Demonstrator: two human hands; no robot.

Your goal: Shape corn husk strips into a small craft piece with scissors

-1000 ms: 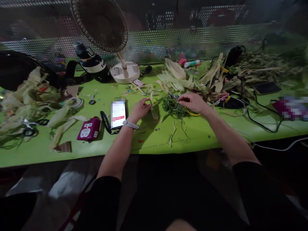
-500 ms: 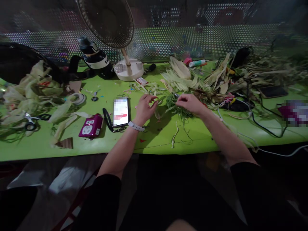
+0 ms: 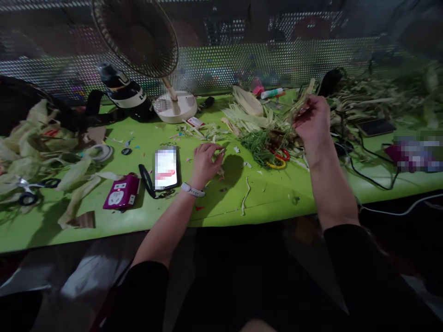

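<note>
My left hand [image 3: 206,161] rests on the green table [image 3: 221,203] just right of a lit phone [image 3: 165,168], its fingers curled loosely over small pale husk scraps. My right hand [image 3: 312,120] is raised at the back right, fingers closed on a long dried corn husk [image 3: 299,102] drawn from the husk pile [image 3: 256,115]. Below that hand lies a heap of thin green strips [image 3: 258,145] with red-and-yellow-handled scissors [image 3: 279,159] beside it.
A desk fan [image 3: 145,41] stands at the back, with a dark bottle [image 3: 124,92] to its left. A magenta power strip [image 3: 121,197], tape roll [image 3: 101,152] and more husks [image 3: 38,143] with black scissors [image 3: 29,191] lie left. Cables [image 3: 374,180] and a dark phone [image 3: 375,127] sit right.
My right hand has lifted off the green strips and moved up and right to the husk pile, uncovering the scissors. My left hand has stayed near the phone, settling lower on the table.
</note>
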